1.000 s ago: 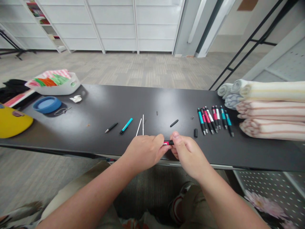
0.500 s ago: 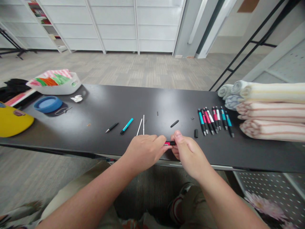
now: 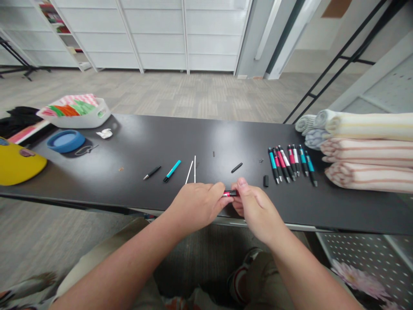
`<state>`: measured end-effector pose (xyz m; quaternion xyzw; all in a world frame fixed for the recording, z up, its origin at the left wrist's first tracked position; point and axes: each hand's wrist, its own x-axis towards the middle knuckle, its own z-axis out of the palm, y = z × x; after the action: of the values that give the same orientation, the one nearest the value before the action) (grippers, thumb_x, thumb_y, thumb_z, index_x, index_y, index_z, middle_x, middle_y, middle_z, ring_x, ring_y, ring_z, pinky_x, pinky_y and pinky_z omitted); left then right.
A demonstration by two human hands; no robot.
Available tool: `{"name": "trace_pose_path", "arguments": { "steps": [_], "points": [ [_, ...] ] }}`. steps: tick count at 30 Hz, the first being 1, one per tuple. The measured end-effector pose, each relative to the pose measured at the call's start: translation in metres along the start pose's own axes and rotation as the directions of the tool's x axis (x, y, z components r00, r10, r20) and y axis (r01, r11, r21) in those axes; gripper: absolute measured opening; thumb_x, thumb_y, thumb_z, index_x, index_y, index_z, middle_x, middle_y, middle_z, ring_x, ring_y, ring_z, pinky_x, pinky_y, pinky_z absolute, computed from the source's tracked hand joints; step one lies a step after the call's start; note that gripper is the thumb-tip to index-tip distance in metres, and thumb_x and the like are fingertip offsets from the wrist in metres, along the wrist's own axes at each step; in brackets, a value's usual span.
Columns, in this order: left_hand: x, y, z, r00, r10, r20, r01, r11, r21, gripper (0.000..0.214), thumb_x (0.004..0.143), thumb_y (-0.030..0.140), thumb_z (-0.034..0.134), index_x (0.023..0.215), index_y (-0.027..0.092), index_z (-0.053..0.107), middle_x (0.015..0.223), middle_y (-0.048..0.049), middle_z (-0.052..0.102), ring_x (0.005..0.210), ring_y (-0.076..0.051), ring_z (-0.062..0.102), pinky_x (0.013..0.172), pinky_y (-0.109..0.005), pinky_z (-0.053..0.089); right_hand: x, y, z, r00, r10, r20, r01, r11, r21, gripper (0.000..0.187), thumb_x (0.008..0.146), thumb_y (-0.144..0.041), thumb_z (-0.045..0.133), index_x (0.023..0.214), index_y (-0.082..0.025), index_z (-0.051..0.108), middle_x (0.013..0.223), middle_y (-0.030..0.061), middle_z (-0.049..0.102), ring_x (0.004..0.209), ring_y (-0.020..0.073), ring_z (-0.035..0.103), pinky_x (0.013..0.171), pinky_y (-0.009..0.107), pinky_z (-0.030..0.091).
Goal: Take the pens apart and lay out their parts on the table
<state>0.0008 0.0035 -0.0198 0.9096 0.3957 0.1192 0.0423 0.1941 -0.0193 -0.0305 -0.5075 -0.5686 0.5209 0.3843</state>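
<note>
Between my two hands, over the table's near edge, is a pink and black pen (image 3: 229, 193). My left hand (image 3: 196, 204) is closed around its pink part, and my right hand (image 3: 254, 204) pinches the black end; both ends are hidden by fingers. Beyond my left hand lie two thin white sticks (image 3: 195, 168), partly covered by it. Left of these are a teal pen barrel (image 3: 172, 171) and a black pen part with a silver tip (image 3: 152, 172). Past my right hand lie a black pen piece (image 3: 236, 167) and a short black cylinder (image 3: 266, 181).
Several assembled pens (image 3: 284, 163) lie in a row on the dark table (image 3: 155, 137). Rolled towels (image 3: 371, 150) are stacked at the right. A white basket (image 3: 97, 118), a blue round dish (image 3: 66, 141), crumpled white paper (image 3: 105, 133) and a yellow object (image 3: 19, 165) occupy the left.
The pen has turned slightly between my hands, with more black showing along its upper side. Both hands stay in nearly the same place.
</note>
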Motion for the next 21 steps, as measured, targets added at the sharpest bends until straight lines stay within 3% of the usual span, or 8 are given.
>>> {"name": "trace_pose_path", "arguments": {
  "steps": [4, 8, 17, 21],
  "points": [
    [0.001, 0.0, -0.002, 1.0, -0.005, 0.025, 0.005, 1.0, -0.02, 0.04, 0.112, 0.048, 0.029, 0.099, 0.02, 0.055, 0.084, -0.0042, 0.073, 0.075, -0.025, 0.073, 0.062, -0.032, 0.047, 0.0, -0.004, 0.0, 0.997, 0.019, 0.08, -0.029, 0.991, 0.133, 0.058, 0.104, -0.073, 0.034, 0.073, -0.024, 0.041, 0.061, -0.0074, 0.024, 0.053, 0.0111, 0.021, 0.048, 0.025, 0.019],
    [0.002, 0.0, -0.002, 0.999, -0.01, 0.031, 0.011, 1.0, -0.015, 0.041, 0.112, 0.049, 0.03, 0.098, 0.02, 0.056, 0.085, -0.005, 0.074, 0.075, -0.026, 0.073, 0.062, -0.034, 0.048, 0.001, -0.003, -0.001, 0.995, 0.029, 0.091, -0.042, 0.989, 0.144, 0.058, 0.104, -0.073, 0.034, 0.072, -0.024, 0.039, 0.061, -0.0072, 0.024, 0.053, 0.0112, 0.02, 0.048, 0.025, 0.019],
    [0.001, -0.001, -0.002, 0.997, -0.017, 0.077, 0.027, 0.991, -0.132, 0.041, 0.112, 0.049, 0.027, 0.107, 0.018, 0.054, 0.091, -0.0073, 0.075, 0.082, -0.027, 0.073, 0.069, -0.036, 0.051, 0.001, -0.014, -0.004, 0.987, -0.131, 0.093, 0.146, 0.975, -0.169, 0.053, 0.105, -0.06, 0.046, 0.07, -0.021, 0.052, 0.065, -0.0014, 0.049, 0.063, 0.0156, 0.045, 0.06, 0.028, 0.035],
    [0.001, -0.005, -0.004, 0.999, 0.008, 0.052, 0.006, 0.96, -0.279, 0.035, 0.112, 0.046, 0.035, 0.121, 0.018, 0.054, 0.104, -0.0076, 0.075, 0.093, -0.024, 0.073, 0.077, -0.035, 0.052, 0.001, -0.016, -0.012, 0.973, -0.201, 0.112, 0.227, 0.923, -0.311, 0.048, 0.107, -0.051, 0.044, 0.07, -0.022, 0.047, 0.064, -0.0028, 0.047, 0.062, 0.014, 0.043, 0.059, 0.027, 0.033]
  ]
}}
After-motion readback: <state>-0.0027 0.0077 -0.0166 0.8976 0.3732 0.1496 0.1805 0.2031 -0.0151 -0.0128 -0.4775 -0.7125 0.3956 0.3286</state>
